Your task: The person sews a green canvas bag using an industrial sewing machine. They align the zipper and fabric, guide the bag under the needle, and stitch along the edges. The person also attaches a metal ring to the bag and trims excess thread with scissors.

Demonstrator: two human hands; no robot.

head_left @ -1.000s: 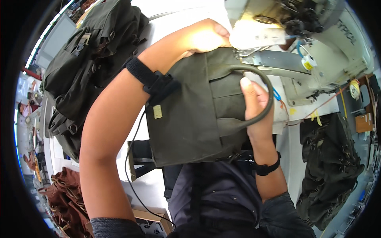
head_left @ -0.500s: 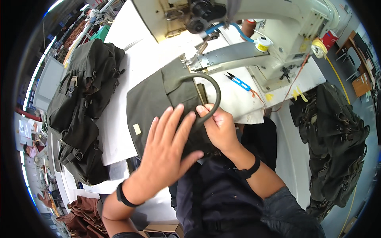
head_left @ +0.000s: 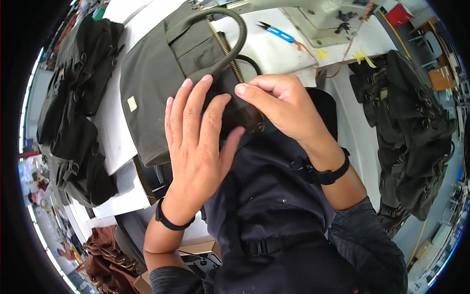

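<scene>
A dark olive fabric bag (head_left: 149, 98) lies on the white table in front of me, with a pale label near its left side. Its rounded handle (head_left: 243, 36) arches over a brass-toothed zipper (head_left: 224, 48). My left hand (head_left: 198, 130) is open, fingers spread, over the near part of the bag. At the near end of the zipper, my right hand (head_left: 284, 105) is closed in a pinch of thumb and forefinger. Whatever sits between those fingertips is hidden.
Blue thread snips (head_left: 276, 32) lie beyond the bag, by the sewing machine base (head_left: 318, 29). Olive bags (head_left: 73, 112) are heaped on the left, and more olive bags (head_left: 406, 142) hang on the right. Brown fabric pieces (head_left: 105, 250) sit low at left.
The view has tilted down, so the bag sits higher and further left and most of the sewing machine is out of sight. My right hand has come away from the handle to the zipper's near end.
</scene>
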